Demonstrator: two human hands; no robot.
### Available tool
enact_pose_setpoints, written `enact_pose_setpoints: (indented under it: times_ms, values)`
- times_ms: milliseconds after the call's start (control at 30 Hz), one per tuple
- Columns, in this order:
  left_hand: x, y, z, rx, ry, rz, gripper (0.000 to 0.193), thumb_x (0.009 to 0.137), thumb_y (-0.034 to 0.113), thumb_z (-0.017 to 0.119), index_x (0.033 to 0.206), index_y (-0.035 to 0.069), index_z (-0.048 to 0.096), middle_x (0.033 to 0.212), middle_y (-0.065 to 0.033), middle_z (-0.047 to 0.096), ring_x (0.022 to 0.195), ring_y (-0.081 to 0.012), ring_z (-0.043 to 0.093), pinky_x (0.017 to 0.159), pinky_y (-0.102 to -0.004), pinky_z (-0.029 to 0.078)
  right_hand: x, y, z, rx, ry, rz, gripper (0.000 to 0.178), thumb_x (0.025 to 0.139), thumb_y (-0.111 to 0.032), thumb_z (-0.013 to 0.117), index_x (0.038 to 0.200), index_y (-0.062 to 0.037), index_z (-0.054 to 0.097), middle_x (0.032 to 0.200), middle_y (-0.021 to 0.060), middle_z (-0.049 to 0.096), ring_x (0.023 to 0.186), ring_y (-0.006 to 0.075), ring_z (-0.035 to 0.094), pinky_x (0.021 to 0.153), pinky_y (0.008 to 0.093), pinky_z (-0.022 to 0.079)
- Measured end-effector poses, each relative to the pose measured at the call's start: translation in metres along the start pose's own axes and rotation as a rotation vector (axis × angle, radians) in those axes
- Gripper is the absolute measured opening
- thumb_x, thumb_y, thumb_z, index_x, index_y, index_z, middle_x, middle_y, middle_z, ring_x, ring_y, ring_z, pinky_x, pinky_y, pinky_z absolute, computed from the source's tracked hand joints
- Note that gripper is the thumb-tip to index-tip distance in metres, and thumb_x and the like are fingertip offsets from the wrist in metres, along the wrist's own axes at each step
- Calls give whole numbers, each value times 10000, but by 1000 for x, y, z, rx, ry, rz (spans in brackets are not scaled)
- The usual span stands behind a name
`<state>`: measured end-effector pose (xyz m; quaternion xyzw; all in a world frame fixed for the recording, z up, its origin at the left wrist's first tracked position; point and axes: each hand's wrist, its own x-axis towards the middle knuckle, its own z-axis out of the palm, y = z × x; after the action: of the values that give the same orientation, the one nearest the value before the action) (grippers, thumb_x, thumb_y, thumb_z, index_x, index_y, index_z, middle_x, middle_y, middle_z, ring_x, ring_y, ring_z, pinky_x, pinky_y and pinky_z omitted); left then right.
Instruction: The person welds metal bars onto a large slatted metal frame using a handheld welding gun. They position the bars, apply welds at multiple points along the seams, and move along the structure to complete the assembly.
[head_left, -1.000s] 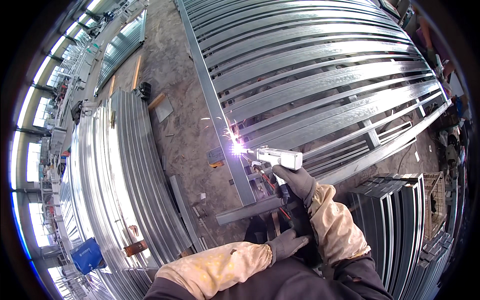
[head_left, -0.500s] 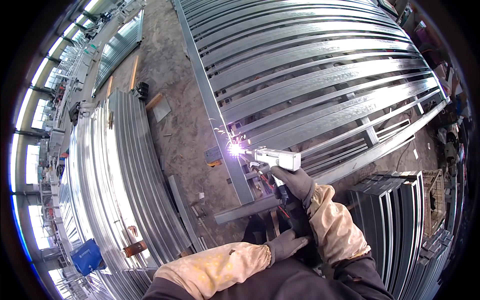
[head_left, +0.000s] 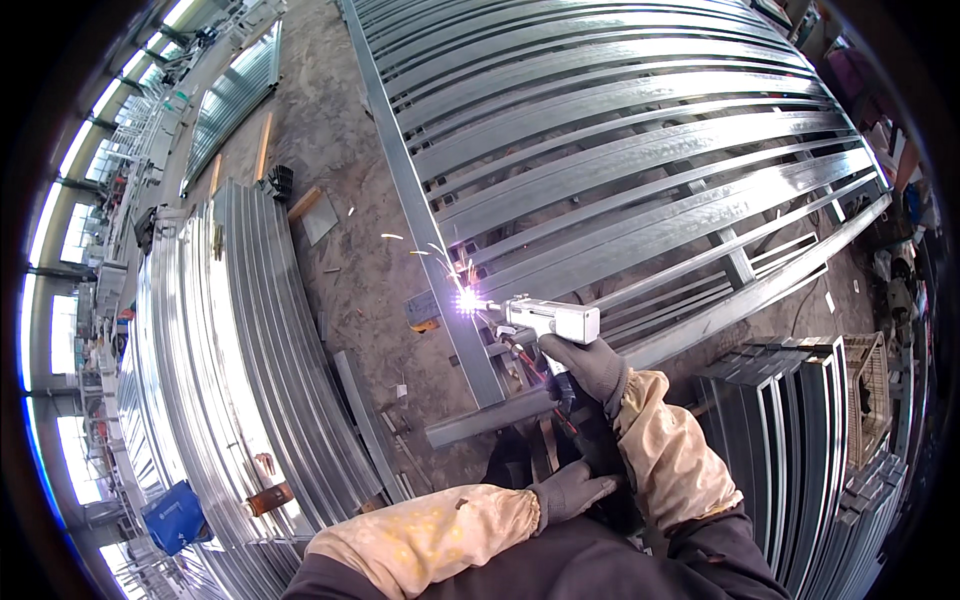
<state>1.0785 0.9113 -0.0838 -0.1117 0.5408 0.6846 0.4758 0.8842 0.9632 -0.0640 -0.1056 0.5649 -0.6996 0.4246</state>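
- Left hand (head_left: 577, 490) lay low; its grip I couldn't tell.
- Right hand (head_left: 592, 367) had its grip closed around the torch (head_left: 555, 318).
- Torch sparked at the rail (head_left: 413, 195): apparently mid-weld, calling for steady aim.

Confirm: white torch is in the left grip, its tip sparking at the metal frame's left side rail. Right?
Wrong grip: the head view shows the right grip holding the white torch. Its tip is sparking at the metal frame's left side rail, as you say.
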Motion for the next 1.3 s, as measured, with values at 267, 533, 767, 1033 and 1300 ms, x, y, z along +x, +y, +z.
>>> enact_pose_setpoints:
  times_ms: [267,533,767,1033,1300]
  values:
    - [-2,1,2,17,-6,18,362,1061,295,579,1231,-12,669,1002,-46,696,883,-119,619,789,-309,540,-4,-8,3,13,19,112,317,1015,-307,663,1198,-48,663,860,12,650,697,81,600,578,266,515]
    - [-7,11,3,101,-13,-14,375,1057,295,583,1240,-23,664,1026,-65,706,907,-126,614,814,-315,531,-4,9,5,14,73,1,304,1013,-272,665,1223,-53,658,867,-8,642,690,76,590,571,258,516]
    - [-11,13,8,45,-17,37,373,1060,297,578,1237,-21,659,1013,-66,702,905,-135,621,823,-320,535,-5,25,-2,-10,67,-37,338,1006,-265,671,1259,-43,649,889,3,656,688,84,596,592,265,524]
    - [-16,16,11,87,-6,101,375,1061,304,577,1219,-25,665,1011,-73,708,898,-141,629,823,-329,542,-9,23,0,18,71,16,342,997,-274,678,1248,-44,649,875,2,651,671,78,593,588,262,521]
    - [-13,7,13,126,-18,77,378,1066,308,563,1227,-19,661,1017,-96,711,899,-158,625,823,-346,537,-12,32,-1,-21,91,-70,344,999,-237,670,1278,-36,645,943,15,674,784,91,608,676,277,536]
